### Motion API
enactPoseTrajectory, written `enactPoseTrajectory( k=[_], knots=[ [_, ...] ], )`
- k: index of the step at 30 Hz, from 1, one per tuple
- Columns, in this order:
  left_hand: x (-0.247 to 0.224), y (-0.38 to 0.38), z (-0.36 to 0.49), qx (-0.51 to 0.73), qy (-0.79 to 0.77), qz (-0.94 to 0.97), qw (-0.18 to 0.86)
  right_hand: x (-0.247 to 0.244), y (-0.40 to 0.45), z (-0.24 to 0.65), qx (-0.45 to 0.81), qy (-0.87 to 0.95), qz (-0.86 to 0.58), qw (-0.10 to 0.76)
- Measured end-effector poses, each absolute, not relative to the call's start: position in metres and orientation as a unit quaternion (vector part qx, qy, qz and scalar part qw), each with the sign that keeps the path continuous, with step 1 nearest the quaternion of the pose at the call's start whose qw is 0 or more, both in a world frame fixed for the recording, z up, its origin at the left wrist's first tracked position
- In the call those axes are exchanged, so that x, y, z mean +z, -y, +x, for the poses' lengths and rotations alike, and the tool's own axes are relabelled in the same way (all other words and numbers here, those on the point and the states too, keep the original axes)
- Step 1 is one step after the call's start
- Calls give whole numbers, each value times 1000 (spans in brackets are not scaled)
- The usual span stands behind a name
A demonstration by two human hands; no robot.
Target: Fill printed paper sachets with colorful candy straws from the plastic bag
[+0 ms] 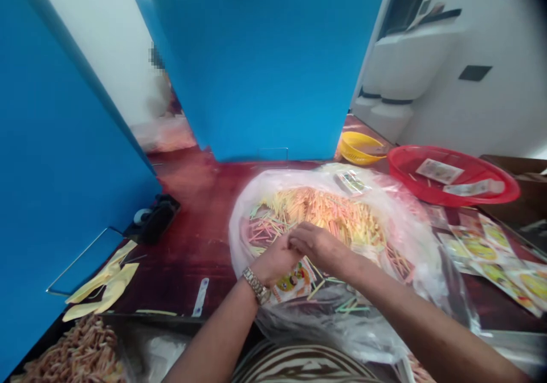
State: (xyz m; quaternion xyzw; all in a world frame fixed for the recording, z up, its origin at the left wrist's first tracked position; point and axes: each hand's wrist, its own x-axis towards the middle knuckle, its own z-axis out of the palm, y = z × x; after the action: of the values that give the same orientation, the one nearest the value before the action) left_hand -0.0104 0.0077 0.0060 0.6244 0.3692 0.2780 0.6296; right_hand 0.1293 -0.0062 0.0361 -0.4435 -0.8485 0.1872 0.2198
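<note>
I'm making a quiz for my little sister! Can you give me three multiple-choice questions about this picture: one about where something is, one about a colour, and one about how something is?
1. Where is the red basket compared with the clear plastic bag?
A. Inside it
B. Behind it and to the right
C. Under it

2. What colour is the small basket behind the bag?
A. Yellow
B. Green
C. Blue

3. How is the bag right now?
A. Tied shut
B. Empty
C. Open, with pastel sticks showing

Answers:
1. B, because it sits beyond the bag's right side.
2. A, because its rim and sides are yellow.
3. C, because the sticks lie in view in its wide mouth.
</note>
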Motion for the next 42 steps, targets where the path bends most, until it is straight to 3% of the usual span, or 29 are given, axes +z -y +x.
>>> enactPoseTrajectory(
  k=[3, 6, 8, 11, 14, 16, 20, 22, 27, 34, 37, 42],
  knots=[
    [8, -4, -12, 259, -378, 646, 611, 30, 20, 134, 197, 812, -466, 290],
    [12, -3, -17, 232, -407, 714, 521, 24, 29, 152, 200, 785, -493, 317],
    [15, -2, -22, 195, -462, 765, 403, 18, 36, 164, 170, 785, -528, 276],
    [15, -2, -28, 78, -505, 827, 233, 5, 48, 172, 142, 800, -567, 136],
    [8, -2, -30, 13, -515, 842, 162, -1, 54, 174, 165, 807, -564, 60],
    [4, -4, -31, 17, -520, 839, 159, 3, 51, 178, 185, 799, -562, 106],
    [2, -10, -33, 35, -479, 859, 178, 18, 43, 183, 264, 736, -533, 323],
    [1, -10, -33, 57, -468, 865, 175, 14, 42, 175, 278, 729, -506, 369],
    [-8, -7, -30, 136, -481, 851, 162, -13, 41, 145, 215, 798, -472, 308],
    [5, -13, -45, 222, -396, 807, 377, 34, 32, 166, 149, 778, -432, 431],
    [14, -15, -48, 217, -346, 839, 360, 48, 29, 170, 72, 812, -398, 420],
    [18, -10, -47, 234, -330, 863, 303, 44, 33, 162, 47, 881, -347, 317]
  ],
)
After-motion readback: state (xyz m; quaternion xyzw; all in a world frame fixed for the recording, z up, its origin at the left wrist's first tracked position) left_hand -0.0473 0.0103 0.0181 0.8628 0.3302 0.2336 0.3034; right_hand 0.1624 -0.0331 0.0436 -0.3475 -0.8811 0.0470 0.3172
